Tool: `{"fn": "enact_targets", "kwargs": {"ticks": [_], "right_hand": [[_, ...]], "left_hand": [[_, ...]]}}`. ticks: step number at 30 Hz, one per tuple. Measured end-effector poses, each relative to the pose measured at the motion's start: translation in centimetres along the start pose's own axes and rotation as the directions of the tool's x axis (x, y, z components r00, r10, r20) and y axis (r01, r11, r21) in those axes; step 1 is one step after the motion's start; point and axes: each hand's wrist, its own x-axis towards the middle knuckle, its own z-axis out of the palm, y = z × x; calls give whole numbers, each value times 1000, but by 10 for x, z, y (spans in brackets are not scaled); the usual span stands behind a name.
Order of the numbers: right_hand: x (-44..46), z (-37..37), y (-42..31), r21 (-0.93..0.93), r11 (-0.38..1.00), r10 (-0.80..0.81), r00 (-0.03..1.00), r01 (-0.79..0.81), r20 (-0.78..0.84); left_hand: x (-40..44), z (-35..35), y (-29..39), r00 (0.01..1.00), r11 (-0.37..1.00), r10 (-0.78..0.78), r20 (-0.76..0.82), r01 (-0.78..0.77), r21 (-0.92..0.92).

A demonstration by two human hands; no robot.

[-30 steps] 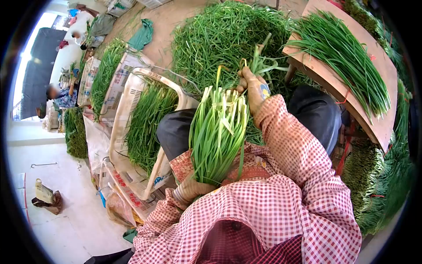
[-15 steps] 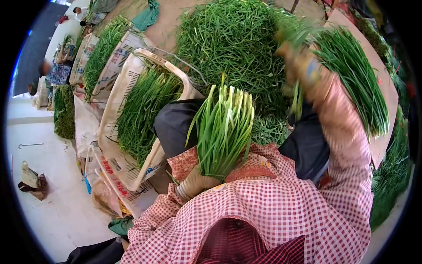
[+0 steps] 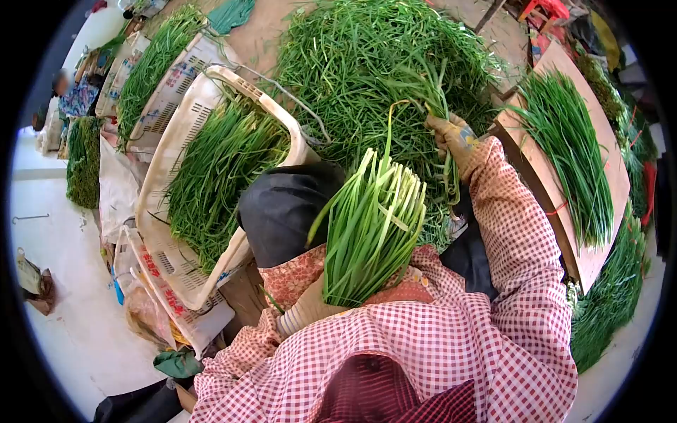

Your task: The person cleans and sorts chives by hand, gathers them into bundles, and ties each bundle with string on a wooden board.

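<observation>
- Head view: the left hand (image 3: 307, 307) grasps the green bundle (image 3: 374, 240) over the lap, pale ends pointing far.
- Right hand (image 3: 455, 141) clenches 1 smaller clump (image 3: 436, 102), near the leaf pile (image 3: 338, 63).
- Crate (image 3: 285, 120) left, worktop (image 3: 608, 134) right, both bearing greens.
- Best handled, I'd say, with a firm, uncrushing grip, ends level, strays parted gently.
</observation>
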Motion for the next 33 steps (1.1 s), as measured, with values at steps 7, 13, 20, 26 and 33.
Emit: {"fn": "enact_targets", "kwargs": {"ticks": [7, 13, 20, 26, 33], "right_hand": [[5, 66, -1, -333, 933, 205, 963, -137, 177], [56, 12, -31, -413, 860, -313, 949, 300, 37], [-30, 102, -65, -472, 436, 65, 497, 766, 865], [-49, 120, -23, -420, 575, -157, 598, 702, 786], [3, 14, -79, -26, 1000, 23, 965, -17, 260]], "left_hand": [[8, 0, 0, 1000, 995, -9, 3, 10, -98], [11, 0, -1, 1000, 987, -2, 19, 5, -160], [16, 6, -9, 996, 970, 73, 41, -62, -233], [13, 22, -11, 954, 666, -275, -118, 101, -739], [-2, 18, 8, 993, 979, -80, -88, 95, 178]]}}
